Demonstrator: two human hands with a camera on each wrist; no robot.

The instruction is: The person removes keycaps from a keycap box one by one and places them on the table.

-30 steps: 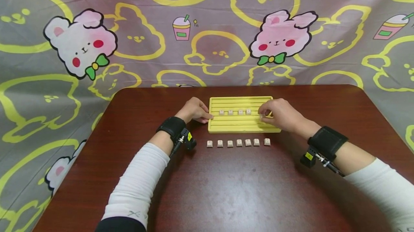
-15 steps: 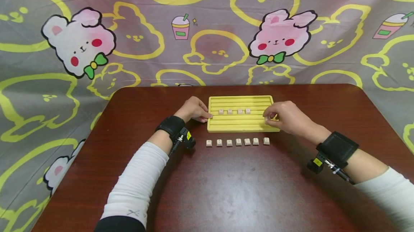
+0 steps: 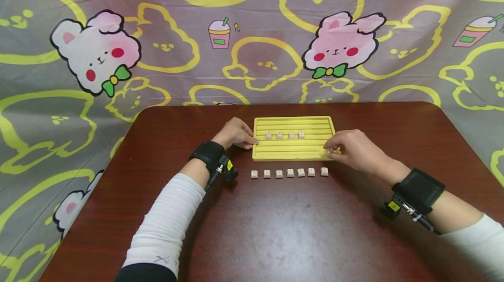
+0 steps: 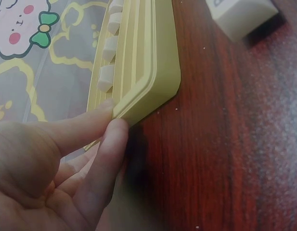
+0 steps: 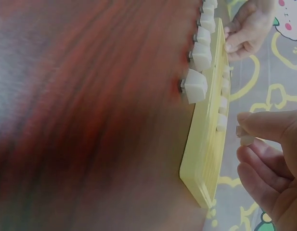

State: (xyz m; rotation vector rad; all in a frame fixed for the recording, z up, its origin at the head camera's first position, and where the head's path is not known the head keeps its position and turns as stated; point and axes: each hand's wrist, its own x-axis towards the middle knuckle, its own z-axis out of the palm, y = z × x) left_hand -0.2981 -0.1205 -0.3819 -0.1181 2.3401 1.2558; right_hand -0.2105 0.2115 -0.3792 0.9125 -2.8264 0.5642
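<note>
Pinching a small white keycap (image 5: 247, 140), our right hand (image 3: 357, 150) has shifted nearer us, keycap still unplaced; our left hand (image 3: 234, 134) pinches the ridged yellow rectangular plastic tray (image 3: 291, 158).

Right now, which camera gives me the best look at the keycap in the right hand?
The right wrist view: the keycap shows larger there, pinched by the right hand, its pale and darker parts both visible. The head view shows it tiny, partly covered by the hand; the left wrist view doesn't show it.
</note>
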